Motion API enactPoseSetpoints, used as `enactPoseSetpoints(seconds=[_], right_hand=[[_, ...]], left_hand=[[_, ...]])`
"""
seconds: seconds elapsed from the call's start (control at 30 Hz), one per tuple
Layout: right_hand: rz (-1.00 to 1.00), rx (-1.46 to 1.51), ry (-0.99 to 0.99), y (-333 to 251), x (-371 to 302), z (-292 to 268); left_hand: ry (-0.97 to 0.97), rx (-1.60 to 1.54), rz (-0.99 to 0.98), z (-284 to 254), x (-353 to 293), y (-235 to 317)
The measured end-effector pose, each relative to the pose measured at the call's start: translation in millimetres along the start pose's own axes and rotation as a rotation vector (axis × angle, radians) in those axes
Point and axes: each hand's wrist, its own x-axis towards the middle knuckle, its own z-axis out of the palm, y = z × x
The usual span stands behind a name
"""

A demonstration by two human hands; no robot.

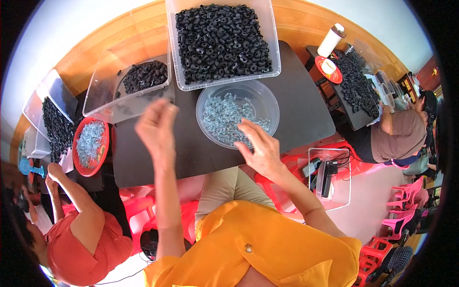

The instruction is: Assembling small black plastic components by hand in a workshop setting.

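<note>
A round clear plastic bowl (273, 107) on the dark table holds many small pale blue-grey pieces (221, 115) that look like coils. Over its near right side is my right hand (262, 152), thumb and forefinger apart, with nothing visible between them. My left hand (158, 126) is raised beside the near right corner of a clear bin (107, 101). Its bunched fingers are smeared by motion, and whether they hold anything is hidden. Black parts (146, 76) lie heaped in that bin. Behind the bowl, a larger clear tub (275, 57) is filled with similar black ring-like parts (222, 43).
To the left, a person in red (91, 239) sits by a red tray (107, 153) of pale pieces. Another person (401, 134) works at a right-hand table with black parts (356, 86). A clear crate (348, 191) with dark devices stands right of my legs, near pink chairs (401, 220).
</note>
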Motion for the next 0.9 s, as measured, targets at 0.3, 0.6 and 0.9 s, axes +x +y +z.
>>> enactPoseSetpoints(seconds=[0.3, 0.6, 0.9], right_hand=[[0.077, -0.050, 0.141, 37.9, -23.1, -22.3], [0.084, -0.192, 0.032, 74.7, 19.3, 0.6], [0.137, -0.253, -0.214, 134.7, 68.6, 51.3]], left_hand=[[0.211, 0.697, 0.638, -10.3, 130.2, 9.4], [-0.380, 0.473, 0.353, 63.4, 54.1, -8.7], [-0.458, 0.583, 0.307, 76.9, 57.3, -19.2]])
